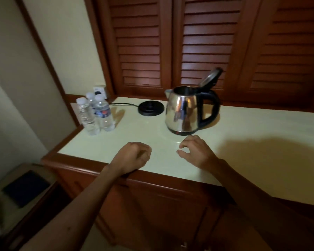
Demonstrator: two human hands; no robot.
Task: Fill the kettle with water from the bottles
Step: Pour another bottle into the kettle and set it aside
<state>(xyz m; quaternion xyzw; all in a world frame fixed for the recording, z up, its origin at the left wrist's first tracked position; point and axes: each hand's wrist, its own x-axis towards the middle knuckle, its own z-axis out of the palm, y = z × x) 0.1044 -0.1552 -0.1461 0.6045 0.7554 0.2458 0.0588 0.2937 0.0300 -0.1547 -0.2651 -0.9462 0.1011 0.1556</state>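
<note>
**Nothing poured yet: the bottles are shut and the kettle waits**

Far off to the left of the person's fingers, at the corner of the counter [252, 142], three water bottles [95, 115] stand close together. All three have their white caps on. They look full of water, so I think none has been opened.

Next, past the fingers and a bit to their left, lies the black kettle base [150, 108]. Its cord runs off toward the wall. Nothing sits on it.

Then come the hands. The left hand [132, 156] rests near the front edge of the counter. Its fingers are curled in loosely, and it holds nothing. The right hand [196, 151] is just beside it, a small gap between them. Its fingers are bent a little and spread, tips down near the counter. It holds nothing too.

Just beyond the right hand's fingertips stands the shiny kettle [182, 113], near them but not touching. It sits on the counter, not on its base. Its lid [210, 77] is tipped up and open, so the top is ready for water. I cannot see if there is any water inside.

So the kettle is open, and that is the only part done. I think the job is at its very start. Still to do: pick up a bottle, twist off the cap, pour, and do the same with the others.
</note>
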